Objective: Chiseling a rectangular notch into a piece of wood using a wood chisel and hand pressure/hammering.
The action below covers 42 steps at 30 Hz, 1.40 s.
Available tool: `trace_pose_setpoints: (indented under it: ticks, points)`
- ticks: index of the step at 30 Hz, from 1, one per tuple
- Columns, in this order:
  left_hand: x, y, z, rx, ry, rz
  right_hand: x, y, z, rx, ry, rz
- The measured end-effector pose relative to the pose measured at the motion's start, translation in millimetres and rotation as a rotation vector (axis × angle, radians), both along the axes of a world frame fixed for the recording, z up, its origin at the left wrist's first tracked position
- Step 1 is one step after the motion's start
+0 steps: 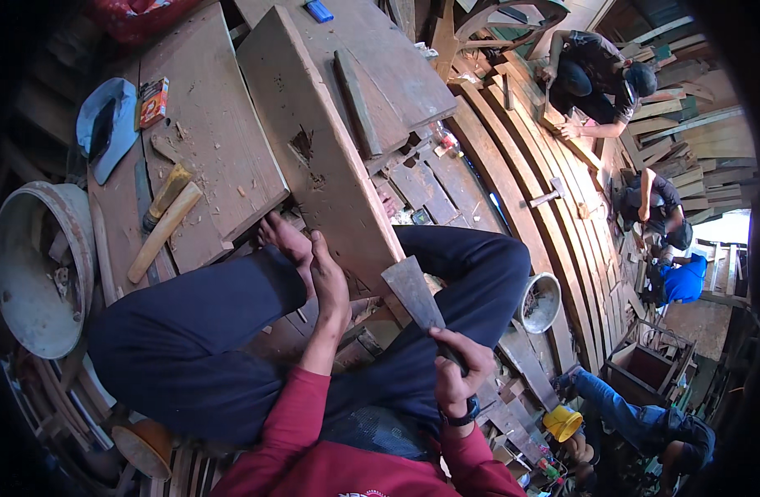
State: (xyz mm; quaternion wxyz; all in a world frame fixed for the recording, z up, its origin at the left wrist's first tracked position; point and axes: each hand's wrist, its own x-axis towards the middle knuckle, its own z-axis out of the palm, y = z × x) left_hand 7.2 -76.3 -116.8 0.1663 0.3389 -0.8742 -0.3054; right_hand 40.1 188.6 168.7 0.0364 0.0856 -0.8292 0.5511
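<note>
A thick wooden board [314, 137] slants across the middle, its near end between my bent knees. Splintered hollows mark its face. My left hand [331, 286] is closed against the board's lower left side, thumb pointing up; its other fingers are mostly hidden. My right hand [465, 369] is wrapped round the dark handle of a wide-bladed chisel [415, 294]. The chisel's flat grey blade points up and left, its broad end at the board's near right corner; whether they touch I cannot tell. My bare foot [287, 244] lies beside the left hand.
On the left worktop [218, 108] lie a wooden mallet-like handle [164, 232], a light blue cap [108, 124] and a small orange box [154, 103]. A white basin [44, 269] stands far left. Curved timbers [521, 190] bear a hammer [547, 193]. A bucket [539, 302] and several co-workers are rightward.
</note>
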Motion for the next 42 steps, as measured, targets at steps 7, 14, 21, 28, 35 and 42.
trace_pose_setpoints:
  ticks: [7, 14, 21, 28, 35, 42]
  points:
    - [0, -7, -49, -0.135, -0.030, 0.065, 16, 17, -4, 0.051, -0.035, 0.031]
    - [3, -2, -14, -0.049, 0.020, -0.006, 11, 3, -8, 0.024, -0.054, -0.018]
    - [-3, 4, 6, 0.037, 0.007, 0.107, 8, 5, -6, 0.046, 0.003, 0.039]
    - [-10, 42, 113, 0.171, 0.098, 0.153, 16, 12, -9, 0.032, -0.013, 0.058]
    - [-16, 34, 121, -0.015, -0.098, 0.094, -8, -15, -12, 0.003, -0.117, 0.030]
    - [-14, 73, 186, 1.312, 0.271, 0.259, 18, 15, -8, 0.038, -0.073, 0.056]
